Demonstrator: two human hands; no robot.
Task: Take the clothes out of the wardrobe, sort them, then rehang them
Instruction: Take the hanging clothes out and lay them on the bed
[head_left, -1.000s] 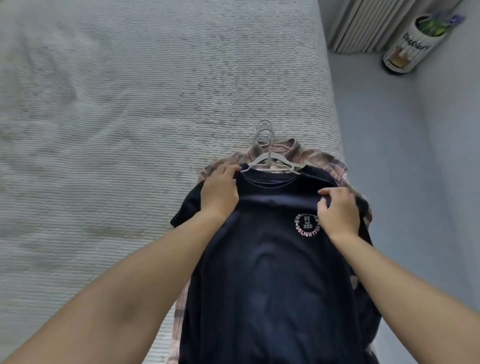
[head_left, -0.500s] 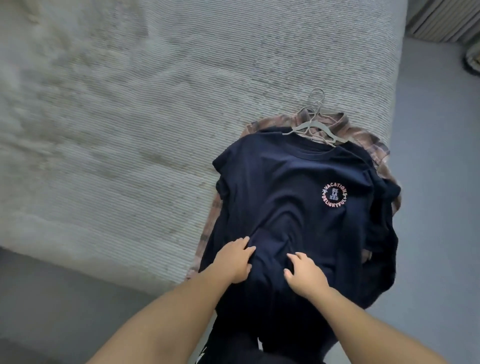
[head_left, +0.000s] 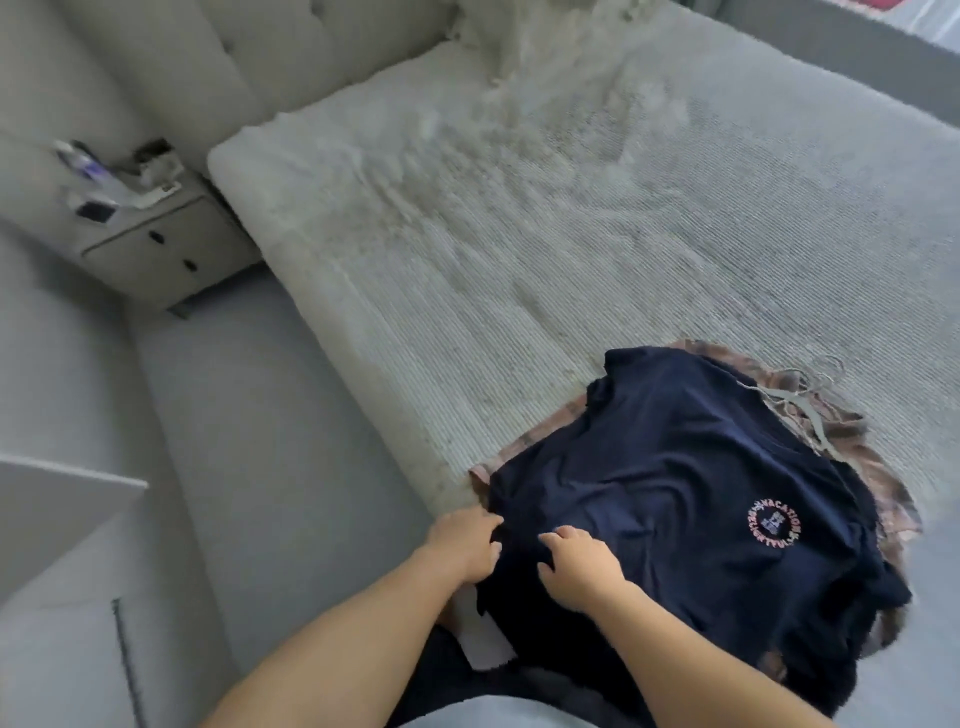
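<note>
Wide bare bed (head_left: 519, 249) lies open beyond the navy T-shirt (head_left: 649, 467); hangers (head_left: 800, 402) lie at its collar, and a nightstand (head_left: 156, 249) borders the floor strip (head_left: 260, 467).

Bedroom: bed (head_left: 519, 234), nightstand (head_left: 156, 249)

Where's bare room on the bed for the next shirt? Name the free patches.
The bed is bare between the headboard and the navy shirt, and along its near edge towards the nightstand. The bottom right corner is crowded: the navy shirt lies on a plaid shirt with hangers, and the left hand and right hand are on it.
</note>
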